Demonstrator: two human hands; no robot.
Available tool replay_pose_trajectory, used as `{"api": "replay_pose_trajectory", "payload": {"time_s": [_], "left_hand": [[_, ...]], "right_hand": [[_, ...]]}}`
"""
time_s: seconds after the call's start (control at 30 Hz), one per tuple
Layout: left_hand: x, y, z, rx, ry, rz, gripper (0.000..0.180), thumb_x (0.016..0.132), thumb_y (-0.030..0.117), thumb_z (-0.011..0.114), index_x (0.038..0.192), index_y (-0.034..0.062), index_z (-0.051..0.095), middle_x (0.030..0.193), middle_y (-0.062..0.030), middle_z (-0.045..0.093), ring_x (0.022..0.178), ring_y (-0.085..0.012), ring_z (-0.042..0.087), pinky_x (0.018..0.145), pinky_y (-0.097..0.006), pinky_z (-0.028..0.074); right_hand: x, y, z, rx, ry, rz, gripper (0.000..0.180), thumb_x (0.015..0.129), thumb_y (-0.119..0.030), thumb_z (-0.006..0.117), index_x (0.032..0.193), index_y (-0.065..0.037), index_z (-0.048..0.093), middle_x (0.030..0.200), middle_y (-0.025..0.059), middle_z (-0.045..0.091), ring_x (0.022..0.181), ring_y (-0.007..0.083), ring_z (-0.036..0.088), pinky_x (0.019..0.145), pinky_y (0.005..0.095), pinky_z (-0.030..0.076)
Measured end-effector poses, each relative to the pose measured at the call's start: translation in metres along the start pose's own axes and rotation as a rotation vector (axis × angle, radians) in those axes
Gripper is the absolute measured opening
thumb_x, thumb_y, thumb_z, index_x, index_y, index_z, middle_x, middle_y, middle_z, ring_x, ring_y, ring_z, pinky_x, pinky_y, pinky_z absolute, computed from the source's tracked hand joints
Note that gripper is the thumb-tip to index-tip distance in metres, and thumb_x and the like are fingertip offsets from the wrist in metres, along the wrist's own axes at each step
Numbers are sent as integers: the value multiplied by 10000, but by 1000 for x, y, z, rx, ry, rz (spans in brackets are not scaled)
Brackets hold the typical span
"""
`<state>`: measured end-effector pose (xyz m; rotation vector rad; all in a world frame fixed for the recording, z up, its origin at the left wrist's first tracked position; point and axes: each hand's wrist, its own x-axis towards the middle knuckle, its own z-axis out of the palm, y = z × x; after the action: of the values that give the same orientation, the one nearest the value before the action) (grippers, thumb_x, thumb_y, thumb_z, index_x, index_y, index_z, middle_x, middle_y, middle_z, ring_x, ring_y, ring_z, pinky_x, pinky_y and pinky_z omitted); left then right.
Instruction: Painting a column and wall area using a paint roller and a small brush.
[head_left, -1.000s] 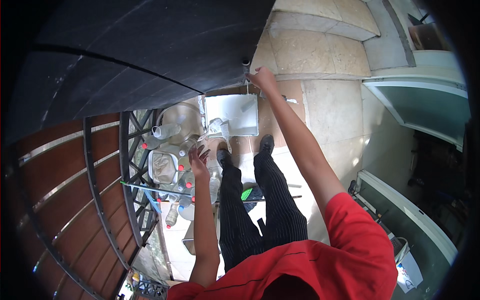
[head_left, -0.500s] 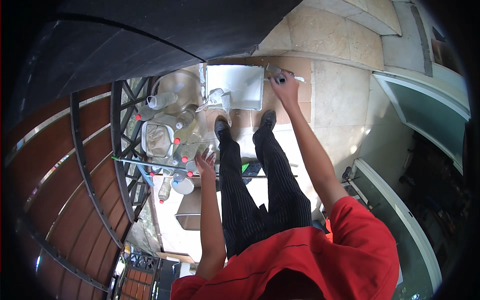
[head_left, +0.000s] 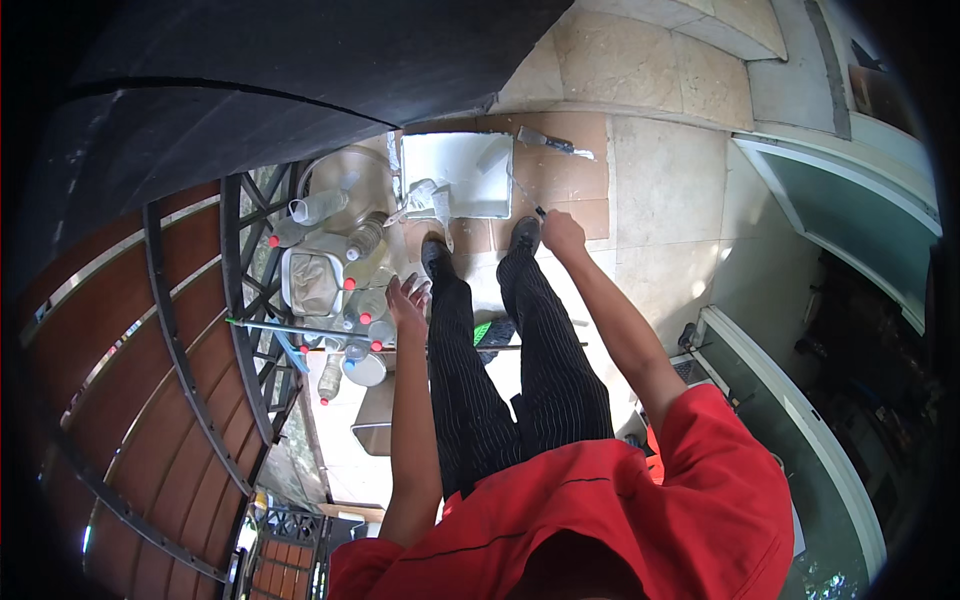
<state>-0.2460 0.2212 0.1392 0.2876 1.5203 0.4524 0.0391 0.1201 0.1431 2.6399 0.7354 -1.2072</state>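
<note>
My right hand (head_left: 564, 234) is closed round the dark handle of what looks like a paint roller (head_left: 541, 211). Its thin metal shaft runs to a pale head over a white, tray-like square (head_left: 460, 165) just beyond my feet. Two white-smeared paintbrushes (head_left: 441, 205) rest across the near left edge of that square. On the cardboard to its right lies a flat-bladed tool (head_left: 546, 142), like a scraper, with white on one end. Hanging beside my left leg, my left hand (head_left: 408, 298) has its fingers apart and appears to hold nothing; several bottles are nearest to it.
Clear bottles (head_left: 371, 303) with red caps crowd the floor at left, around a white bucket (head_left: 312, 283). A green-tipped pole (head_left: 290, 326) crosses there. Slatted panels (head_left: 110, 330) stand at left, a dark panel (head_left: 280, 70) above, stone steps (head_left: 640, 70) at far right.
My right hand has come down toward me and slightly left, turning the roller's handle nearer my feet. It no longer covers the scraper-like tool. My left hand has risen slightly.
</note>
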Motion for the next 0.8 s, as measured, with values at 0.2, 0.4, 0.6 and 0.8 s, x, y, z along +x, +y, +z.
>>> {"api": "replay_pose_trajectory", "payload": {"time_s": [0.2,0.4,0.6,0.8], "left_hand": [[-13,9,0,11,-3,38,510,854,384,430,1272,132,282,1123,-132,528,847,-274,576,733,-356,415],[-15,10,3,15,-25,65,511,854,375,427,1280,138,273,1134,-128,526,849,-273,577,733,-353,419],[-12,0,-2,-21,-6,-8,495,861,366,416,1277,134,282,1106,-126,532,790,-275,595,599,-315,444],[-17,-11,8,20,-40,-26,526,860,389,419,1293,127,276,1149,-120,518,885,-304,577,668,-362,439]], "right_hand": [[-62,27,26,148,56,14,259,811,-266,530,840,-17,596,825,205,617,778,366,608,677,440,491],[-81,31,51,197,100,-31,219,798,-237,564,807,-19,582,754,208,602,731,376,596,646,444,484],[-88,40,71,265,113,-62,198,788,-215,568,858,-30,573,777,206,607,746,377,596,659,449,486],[-86,56,64,303,86,-80,188,753,-166,582,875,-25,605,814,212,609,777,380,590,700,446,481]]}}
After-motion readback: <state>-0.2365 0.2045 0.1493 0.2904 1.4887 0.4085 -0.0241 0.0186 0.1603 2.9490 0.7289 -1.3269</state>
